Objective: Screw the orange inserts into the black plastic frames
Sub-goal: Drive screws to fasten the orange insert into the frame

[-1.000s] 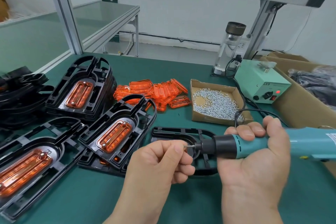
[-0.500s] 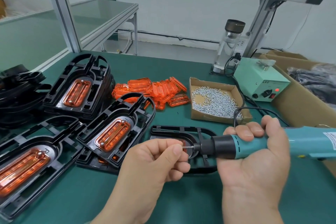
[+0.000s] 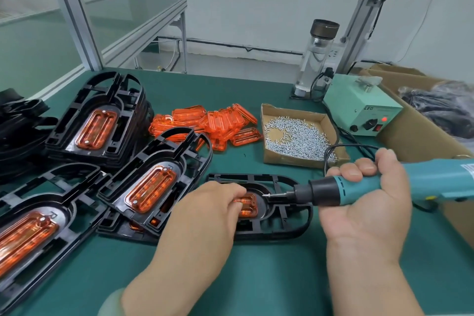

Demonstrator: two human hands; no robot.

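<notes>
On the green desk (image 3: 256, 277), a black frame (image 3: 289, 228) lies flat between both hands. The right hand (image 3: 364, 202) has its grip clenched round the teal screwdriver (image 3: 331, 194), bit tip at the frame's recess. The left hand (image 3: 205, 213) has its grip released, fingers pressing the orange insert (image 3: 247, 206) seated there.

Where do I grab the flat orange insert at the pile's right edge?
Probably pinch the orange insert across its width near its right end, coming from above. It lies flat, and that end sticks out clear of the pile.
</notes>
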